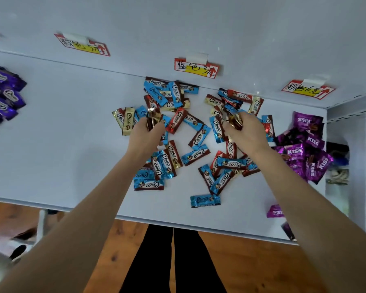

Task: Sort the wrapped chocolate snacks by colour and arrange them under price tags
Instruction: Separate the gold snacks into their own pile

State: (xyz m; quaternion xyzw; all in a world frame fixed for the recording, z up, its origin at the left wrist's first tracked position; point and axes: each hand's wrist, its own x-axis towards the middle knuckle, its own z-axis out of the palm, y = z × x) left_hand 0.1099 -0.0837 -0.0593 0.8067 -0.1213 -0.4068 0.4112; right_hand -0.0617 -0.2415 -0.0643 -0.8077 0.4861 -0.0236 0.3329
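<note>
Hands at work below the middle price tag point(195, 67): left hand point(145, 132) pinching a few brown-and-gold wrappers point(152, 120), right hand point(246, 130) curled round a gold bunch point(234, 121). Likely risk: overfull grips shedding pieces back into the heap, picked colours getting mixed. Mixed pile point(195, 154) of blue, red and gold snacks spread beneath that tag, under and around both hands. Purple packs point(304, 149) right of it.
</note>
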